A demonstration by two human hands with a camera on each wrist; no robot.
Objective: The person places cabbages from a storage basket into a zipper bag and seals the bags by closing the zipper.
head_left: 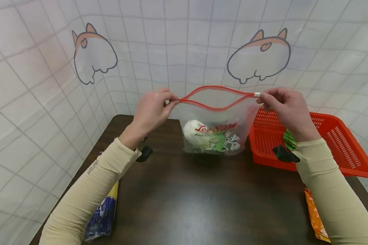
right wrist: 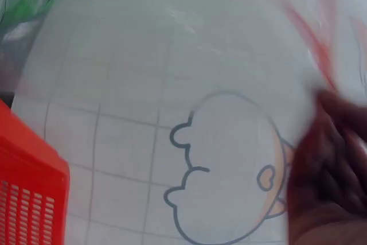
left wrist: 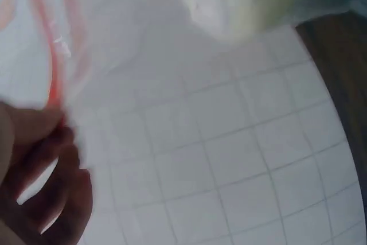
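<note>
The clear zip-top bag (head_left: 214, 122) hangs in the air above the middle of the dark table (head_left: 202, 204), its red zipper strip (head_left: 217, 97) running left to right between the two hands, so the long axis of the mouth lies straight across the person's front. The left hand (head_left: 151, 110) pinches the left end of the strip between thumb and fingertips; the right hand (head_left: 286, 107) pinches the right end just beside the small white slider (head_left: 257, 94). The mouth gapes open in the middle, the rear lip bowed up and the near lip sagging down. Inside, at the bottom, sits a white and green printed snack packet (head_left: 211, 136), and the bag's base hangs close to the tabletop; I cannot tell if it touches. Both hands are equally near, each at its own end. An orange-red plastic basket (head_left: 340, 136) stands just right of the bag, behind the right wrist, with something green (head_left: 289, 139) in it. A blue and yellow packet (head_left: 105, 212) lies under the left forearm, an orange packet (head_left: 316, 217) by the right sleeve
</note>
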